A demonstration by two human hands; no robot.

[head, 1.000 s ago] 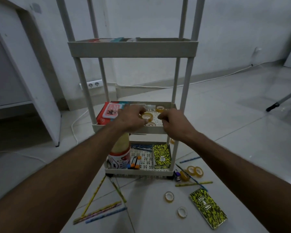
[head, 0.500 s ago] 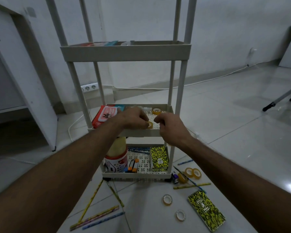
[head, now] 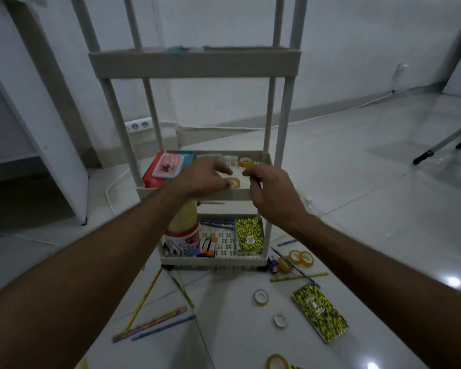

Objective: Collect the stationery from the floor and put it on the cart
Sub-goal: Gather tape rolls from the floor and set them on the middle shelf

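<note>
Both hands have drifted apart since 0.5 s ago — right hand (head: 273, 193) has pulled back toward the mid shelf's front-right corner, fingers loosely curled, holding nothing. Left hand (head: 205, 177) reaches over the front rim of the cart (head: 197, 62), fingertips on or just beside a yellow tape roll (head: 234, 182) lying on the mid shelf; can't tell if it's pinched or just touched. 2nd tape roll (head: 246, 162) sits farther back on same shelf, w/ a red box (head: 165, 169) at the left end. Bottom shelf: glue bottle (head: 183, 235), markers (head: 208, 246), a yellow-black notebook (head: 248, 234).

On the floor: pencils (head: 155, 324) in a bundle front-left, two more pencils leaning off toward the cart base, small tape rolls (head: 260, 297) in front — plus a pair of tape rolls (head: 301, 258) right of the cart base, another notebook (head: 320, 312) front-right, one more tape roll (head: 277, 362) at the bottom edge.
</note>
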